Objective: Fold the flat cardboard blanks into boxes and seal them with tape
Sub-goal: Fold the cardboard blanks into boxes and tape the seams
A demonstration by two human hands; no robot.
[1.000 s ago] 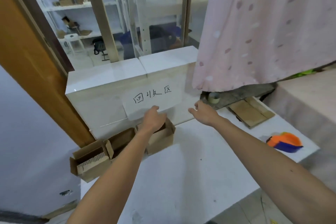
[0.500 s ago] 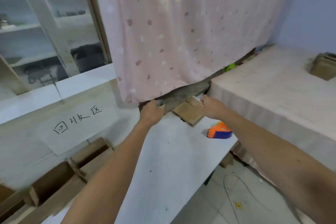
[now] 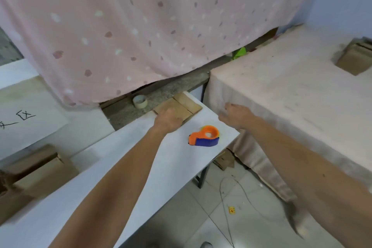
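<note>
Resting on cardboard blanks (image 3: 181,105) with left hand (image 3: 168,120), grip unclear; right hand (image 3: 237,115) loose, empty. Could drag several blanks together or sweep tape dispenser (image 3: 205,137) off table (image 3: 141,159) edge.

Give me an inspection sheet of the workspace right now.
Surface: white table.
Job's things: flat cardboard blanks at the far corner; orange and blue tape dispenser near the right edge; tape roll on the grey ledge behind; open boxes at the left.
Clutter: cardboard box on the cloth-covered table; yellow scrap on the floor.
Hands: left hand rests on the blanks, grip unclear; right hand hovers beside the table, loosely curled, holding nothing.
Cables: thin cable on the floor.
Surroundings: pink curtain; paper sign.
</note>
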